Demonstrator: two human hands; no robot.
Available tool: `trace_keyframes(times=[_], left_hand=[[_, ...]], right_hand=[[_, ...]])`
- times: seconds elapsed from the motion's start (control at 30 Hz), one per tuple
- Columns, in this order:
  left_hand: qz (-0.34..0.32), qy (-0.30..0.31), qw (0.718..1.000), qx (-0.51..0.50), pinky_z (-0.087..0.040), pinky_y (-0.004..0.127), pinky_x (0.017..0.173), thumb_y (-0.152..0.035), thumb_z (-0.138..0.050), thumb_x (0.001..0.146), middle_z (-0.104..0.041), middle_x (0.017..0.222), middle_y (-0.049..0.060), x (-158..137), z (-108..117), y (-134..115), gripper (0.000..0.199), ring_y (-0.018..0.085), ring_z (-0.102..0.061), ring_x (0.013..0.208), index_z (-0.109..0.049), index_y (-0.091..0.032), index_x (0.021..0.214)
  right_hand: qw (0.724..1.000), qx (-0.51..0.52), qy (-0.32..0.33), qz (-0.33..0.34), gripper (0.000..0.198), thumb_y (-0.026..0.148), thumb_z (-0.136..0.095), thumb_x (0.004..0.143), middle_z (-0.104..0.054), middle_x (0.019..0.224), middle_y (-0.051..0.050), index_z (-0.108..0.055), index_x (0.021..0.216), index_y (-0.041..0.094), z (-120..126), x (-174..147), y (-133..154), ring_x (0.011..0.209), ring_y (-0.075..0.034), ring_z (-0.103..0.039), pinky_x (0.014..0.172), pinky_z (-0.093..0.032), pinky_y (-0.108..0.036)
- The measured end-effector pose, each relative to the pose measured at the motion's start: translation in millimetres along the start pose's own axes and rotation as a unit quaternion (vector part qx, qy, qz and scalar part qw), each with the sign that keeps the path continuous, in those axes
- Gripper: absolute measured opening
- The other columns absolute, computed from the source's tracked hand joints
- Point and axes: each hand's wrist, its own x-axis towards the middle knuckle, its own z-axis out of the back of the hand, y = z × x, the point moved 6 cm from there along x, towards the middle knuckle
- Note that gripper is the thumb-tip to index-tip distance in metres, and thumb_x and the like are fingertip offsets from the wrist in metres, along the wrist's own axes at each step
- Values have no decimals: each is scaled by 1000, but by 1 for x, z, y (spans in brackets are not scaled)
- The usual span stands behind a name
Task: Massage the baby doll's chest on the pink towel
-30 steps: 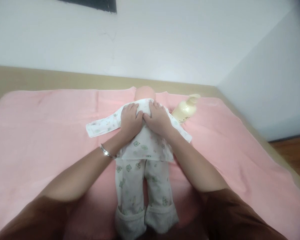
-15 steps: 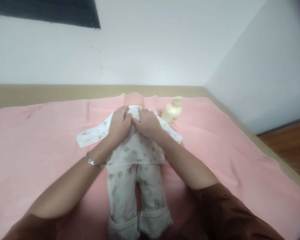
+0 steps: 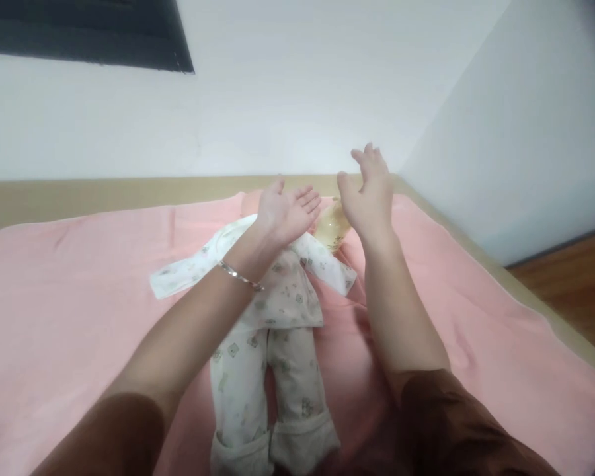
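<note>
L hand (image 3: pixel 287 213): palm up over upper body of doll (image 3: pixel 277 311) — fingers spread, gripping nothing. R hand (image 3: pixel 371 193): raised at R edge of bottle (image 3: pixel 331 230), fingers parted & slightly bent, no item seen in grip; contact w/ bottle can't be confirmed. Bottle pale yellow w/ dark lettering, partly hidden behind R hand; located just beyond doll's sleeve (image 3: pixel 327 268) on R side of view. Doll lies flat, approx. centre, on pink cloth (image 3: pixel 79 330); head mostly hidden behind L hand. Clothing: white printed top & matching trousers (image 3: pixel 240 390), cuffs turned up. Bracelet (image 3: pixel 240 276) on L wrist. Cloth covers most of table (image 3: pixel 79 199) — rear strip exposed along wall (image 3: pixel 277 86).
</note>
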Motion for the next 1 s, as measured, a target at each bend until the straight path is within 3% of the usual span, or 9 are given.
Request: trace_keyframes(times=[0.07,0.2,0.3,0.43,0.63,0.83,1.0], left_hand=[[13,4,998,-53,-41,35,119,-53,-22,103,-41,157,23,9,-3,4,73,26,-37,151,-29,-1,155],[24,15,995,-99,-53,37,107,-51,-22,104,-59,140,25,16,-4,11,70,28,-58,134,-41,-2,149],[45,27,994,-94,-54,39,106,-50,-25,103,-61,137,24,13,-1,13,66,28,-62,129,-44,-6,148],[69,47,995,-62,-48,37,113,-49,-22,103,-54,147,23,-2,5,11,68,26,-52,140,-38,-5,152],[72,30,997,-16,-38,35,121,-47,-22,103,-44,156,22,-41,21,-7,70,25,-42,147,-30,-3,156],[44,-10,999,-18,-33,34,124,-40,-22,103,-41,160,16,-75,45,-36,64,21,-40,149,-22,-11,160],[7,-3,999,-32,-35,36,123,-38,-23,104,-42,160,13,-96,46,-56,61,21,-43,147,-20,-16,161]], right_hand=[[998,-37,57,-3,50,43,-39,99,-40,160,-15,-53,140,18,-15,-1,-3,154,-37,-24,123,-19,-68],[982,-87,169,8,50,38,-27,103,-65,132,-19,-68,118,13,-36,-11,12,134,-35,-54,123,-19,-65],[980,-118,160,-13,53,35,-22,104,-68,127,-20,-69,112,12,-34,-15,18,126,-33,-60,122,-22,-63],[980,-121,150,-57,54,38,-21,103,-66,131,-20,-69,107,14,-32,-14,15,125,-34,-60,119,-30,-60],[964,-141,177,-141,52,43,-22,98,-73,110,-19,-67,93,17,-35,-7,4,106,-35,-66,96,-48,-51],[958,-139,180,-177,44,43,-27,92,-71,89,-15,-60,74,21,-35,-5,3,87,-30,-66,79,-49,-41],[958,-120,177,-192,43,43,-30,91,-71,101,-17,-64,84,20,-32,-7,2,99,-35,-65,87,-48,-47]])
